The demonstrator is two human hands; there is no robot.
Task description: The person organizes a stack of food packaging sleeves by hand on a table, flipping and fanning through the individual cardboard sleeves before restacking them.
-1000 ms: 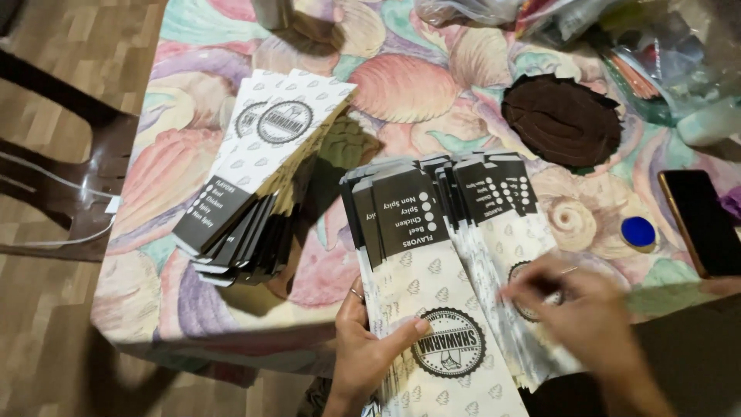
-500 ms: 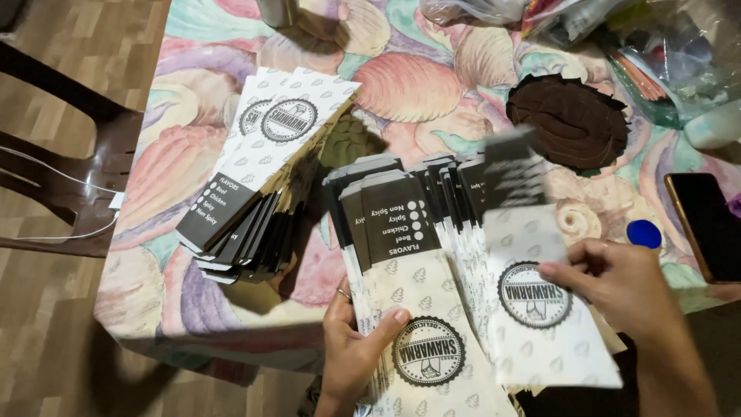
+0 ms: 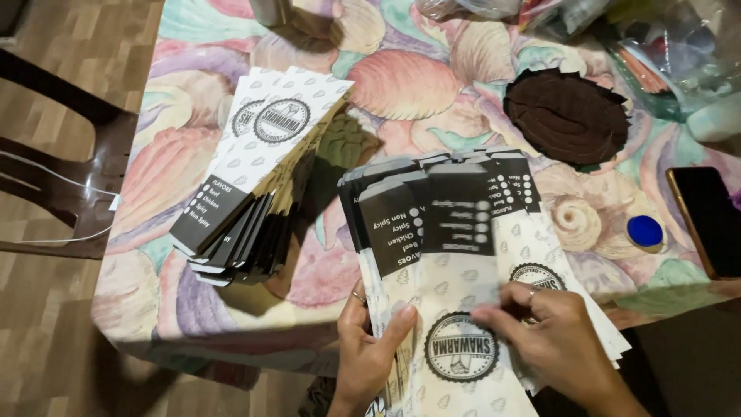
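White-and-black paper sleeves (image 3: 455, 255), flat and printed with a round emblem, are lying fanned out at the near edge of the table (image 3: 432, 85), overlapping so each black end is showing. The left hand (image 3: 369, 351) is clamping the near left side of the fan, thumb on top and fingers curled underneath, probably to keep the sheets from sliding apart. The right hand (image 3: 557, 340) is resting fingers-down on the upper sleeve near its emblem, fingertips pressing and seemingly drawing one sheet sideways; whether it is pinching an edge cannot be told. To the far left, a second stack of sleeves (image 3: 258, 174) is sitting slanted and squared up, well apart from the fan. On the right, a dark brown round mat (image 3: 567, 116), a blue cap (image 3: 644, 230) and a dark phone (image 3: 710, 220) are lying on the shell-patterned cloth.
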